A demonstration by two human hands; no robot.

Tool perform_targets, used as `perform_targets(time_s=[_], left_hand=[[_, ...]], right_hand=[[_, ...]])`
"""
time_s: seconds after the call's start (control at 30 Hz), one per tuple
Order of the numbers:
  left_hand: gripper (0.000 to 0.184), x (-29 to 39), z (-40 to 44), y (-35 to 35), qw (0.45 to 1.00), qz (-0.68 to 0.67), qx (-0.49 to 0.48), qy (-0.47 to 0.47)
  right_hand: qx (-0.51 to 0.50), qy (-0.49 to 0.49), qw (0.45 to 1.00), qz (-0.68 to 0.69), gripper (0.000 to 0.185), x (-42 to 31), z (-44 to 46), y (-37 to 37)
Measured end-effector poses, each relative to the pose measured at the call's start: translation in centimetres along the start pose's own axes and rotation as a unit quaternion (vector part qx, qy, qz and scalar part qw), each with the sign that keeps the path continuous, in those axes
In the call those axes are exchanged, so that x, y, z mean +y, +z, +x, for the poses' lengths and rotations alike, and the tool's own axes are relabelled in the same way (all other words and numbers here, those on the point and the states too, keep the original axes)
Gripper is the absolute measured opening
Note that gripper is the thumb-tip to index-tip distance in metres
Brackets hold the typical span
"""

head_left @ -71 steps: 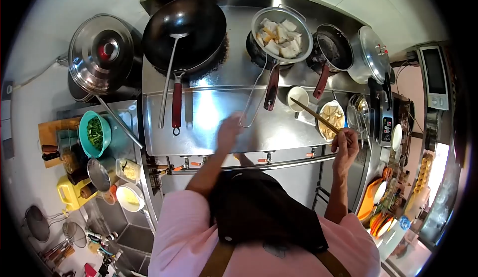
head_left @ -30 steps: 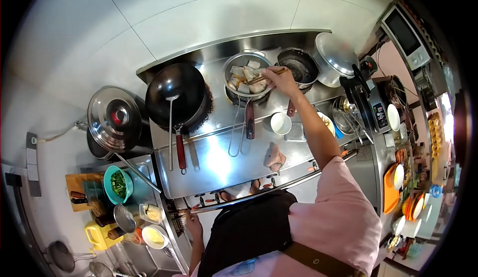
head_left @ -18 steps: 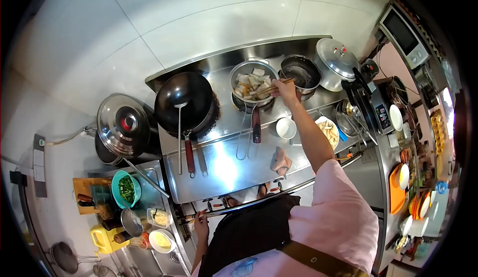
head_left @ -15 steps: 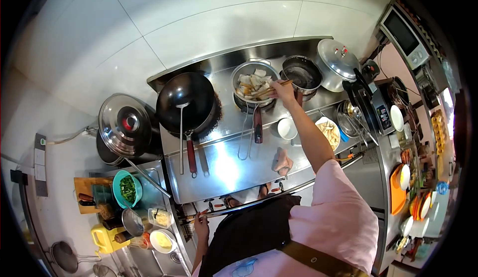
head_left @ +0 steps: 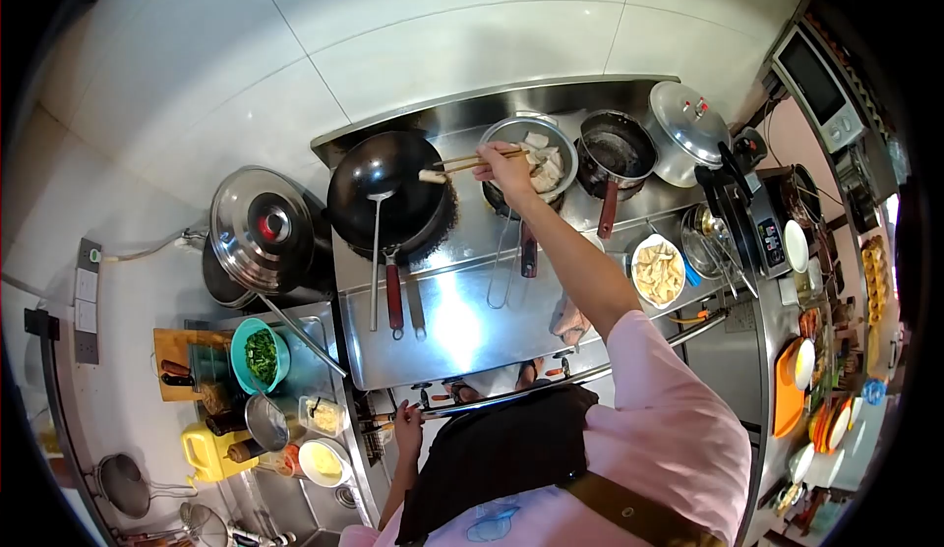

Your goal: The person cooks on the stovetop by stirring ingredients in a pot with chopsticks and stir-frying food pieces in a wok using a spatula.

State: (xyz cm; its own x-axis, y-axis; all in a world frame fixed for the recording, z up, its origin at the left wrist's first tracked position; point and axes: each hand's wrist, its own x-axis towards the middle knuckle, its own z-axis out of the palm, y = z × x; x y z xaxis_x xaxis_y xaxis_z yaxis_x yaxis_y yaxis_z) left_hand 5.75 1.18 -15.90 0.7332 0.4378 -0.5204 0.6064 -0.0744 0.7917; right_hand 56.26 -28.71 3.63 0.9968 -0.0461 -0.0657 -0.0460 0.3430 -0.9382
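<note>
My right hand (head_left: 504, 168) is closed on wooden chopsticks (head_left: 460, 163). Their tips grip a pale food piece (head_left: 431, 176) at the right edge of the black wok (head_left: 359, 203). Beneath my hand, a wire-handled strainer (head_left: 489, 134) with several pale pieces (head_left: 546, 161) sits over a brown-handled pan (head_left: 529, 254). A metal ladle (head_left: 376, 262) rests in the wok. My left hand (head_left: 407, 429) is low by the stove's front rail (head_left: 492, 404), its fingers loosely apart with nothing visible in them; whether it touches the rail, I cannot tell.
Right of the strainer stand a dark saucepan (head_left: 617, 149) and a lidded pot (head_left: 685, 124). A white bowl of pale slices (head_left: 658, 272) and a crumpled cloth (head_left: 568, 323) are nearer. On the left are a lidded pan (head_left: 264, 232) and a teal bowl of chopped greens (head_left: 261, 354).
My right hand has moved left from over the strainer towards the wok, carrying a pale piece in the chopsticks. My left hand has moved slightly, and the camera view has shifted.
</note>
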Motion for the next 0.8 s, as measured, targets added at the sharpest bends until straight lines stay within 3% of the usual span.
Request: perform_targets(time_s=[0.07, 0.3, 0.47, 0.6, 0.7, 0.8], left_hand=[[0.048, 1.0, 0.6, -0.4, 1.000, -0.030, 0.002, 0.002], [0.049, 2.6, -1.8, -1.9, 0.996, -0.029, 0.068, -0.051], [0.049, 1.9, -2.1, -0.8, 0.994, -0.025, 0.023, -0.099], [0.049, 2.8, -1.5, 0.6, 0.997, -0.050, 0.012, -0.065], [0.049, 2.6, -1.2, 0.7, 0.997, -0.054, 0.006, -0.061], [0.050, 2.4, -1.6, 0.6, 0.996, -0.047, 0.002, -0.072]], right_hand=[[0.001, -0.022, 1.000, 0.003, 0.018, -0.1, 0.9, 0.1], [0.198, -0.101, 0.968, -0.119, 0.018, -3.2, 3.0, -11.3], [0.132, -0.074, 0.977, -0.153, 0.016, -0.3, 2.1, -12.6], [0.154, -0.249, 0.904, -0.311, 0.023, 1.8, 1.7, -12.0], [0.206, -0.152, 0.948, -0.191, 0.026, 1.7, 2.3, -12.3], [0.222, -0.149, 0.957, -0.112, 0.027, 0.7, 2.7, -12.7]])
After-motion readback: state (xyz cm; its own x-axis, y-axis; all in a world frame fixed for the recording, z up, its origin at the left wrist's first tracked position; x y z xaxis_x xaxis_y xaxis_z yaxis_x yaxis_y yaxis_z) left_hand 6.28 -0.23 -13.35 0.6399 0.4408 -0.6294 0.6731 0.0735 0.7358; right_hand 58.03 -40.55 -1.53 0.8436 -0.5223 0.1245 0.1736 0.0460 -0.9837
